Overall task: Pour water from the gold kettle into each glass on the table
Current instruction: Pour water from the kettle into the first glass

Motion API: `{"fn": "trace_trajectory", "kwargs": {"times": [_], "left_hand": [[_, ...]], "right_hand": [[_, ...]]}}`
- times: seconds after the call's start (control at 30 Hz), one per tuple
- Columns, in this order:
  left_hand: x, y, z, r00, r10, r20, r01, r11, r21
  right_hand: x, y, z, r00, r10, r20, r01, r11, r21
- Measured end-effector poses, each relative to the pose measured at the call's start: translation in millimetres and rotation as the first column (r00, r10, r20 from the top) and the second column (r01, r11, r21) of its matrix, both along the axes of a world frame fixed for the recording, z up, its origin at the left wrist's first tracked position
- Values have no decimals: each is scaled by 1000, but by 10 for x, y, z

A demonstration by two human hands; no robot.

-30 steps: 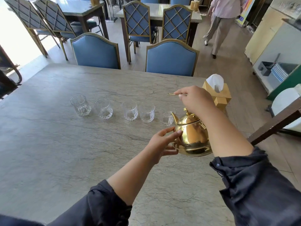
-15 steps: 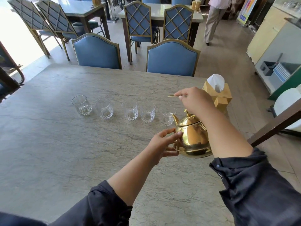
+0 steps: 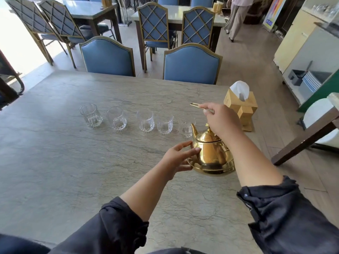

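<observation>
Your right hand (image 3: 221, 119) has its fingers closed around the thin gold handle (image 3: 195, 105) of the shiny round gold kettle (image 3: 211, 153), which sits near the right edge of the grey veined stone surface (image 3: 73, 162). Your left hand (image 3: 180, 158) lies with spread fingers against the kettle's left side. Just beyond your left fingers, past the spout, stands the nearest of five clear cut-glass tumblers (image 3: 145, 121), lined up in a row running leftward. A tan wooden tissue box (image 3: 242, 105) stands just beyond your right fingers.

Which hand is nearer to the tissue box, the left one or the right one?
Right. The right hand holds the kettle handle just beside the tissue box; the left hand is farther, on the gold kettle body.
</observation>
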State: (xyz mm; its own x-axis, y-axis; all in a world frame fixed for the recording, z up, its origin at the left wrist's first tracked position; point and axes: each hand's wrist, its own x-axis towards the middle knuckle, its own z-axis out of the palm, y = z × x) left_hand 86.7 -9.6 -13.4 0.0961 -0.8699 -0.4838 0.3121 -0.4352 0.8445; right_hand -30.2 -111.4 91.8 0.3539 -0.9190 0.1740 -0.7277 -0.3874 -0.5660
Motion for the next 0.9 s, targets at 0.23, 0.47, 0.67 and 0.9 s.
{"fn": "trace_trajectory", "kwargs": {"times": [0.23,0.47,0.67,0.9], "left_hand": [[209,83,-47,1000,-2,5,2,1000,-27],[569,196,30,997,80,11,-79,993,-87],[832,223,52,995,99,10,-98,993,-69],[943,218,11,994,107,-18,-108,993,-44]], "right_hand": [[122,191,36,999,-31,44,33,999,-41],[495,239,230,997,10,72,-5,998,-60],[843,199,259,998,39,56,-37,999,-20],[1133,51,310,994,58,-95,-55,998,25]]}}
